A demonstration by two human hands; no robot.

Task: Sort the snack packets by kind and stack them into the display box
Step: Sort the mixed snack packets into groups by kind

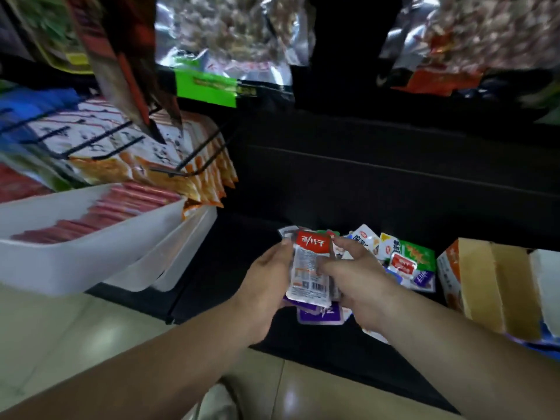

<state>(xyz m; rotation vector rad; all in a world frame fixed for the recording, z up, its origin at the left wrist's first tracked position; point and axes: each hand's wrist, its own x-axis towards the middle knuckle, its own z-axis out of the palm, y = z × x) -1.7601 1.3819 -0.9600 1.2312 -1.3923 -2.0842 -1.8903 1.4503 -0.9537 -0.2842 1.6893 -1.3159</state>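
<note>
Dark shop shelving fills my view, and a low black shelf [378,192] carries a loose pile of snack packets [406,253]. In front of the pile I see the left hand [266,280] and right hand [360,280] together gripping a small stack, a red-topped white packet [309,268] uppermost. A purple packet [321,315] shows beneath. The cardboard display box [481,286] stands just right of the pile, and a white tray [75,256] sits at left.

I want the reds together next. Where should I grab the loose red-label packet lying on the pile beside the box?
Likely from above with the right hand, the nearer one, leaving the stack in the left hand: pinch the red-label packet across its two side edges. It lies flat, face up, topmost on the pile, edges uncovered.
</note>
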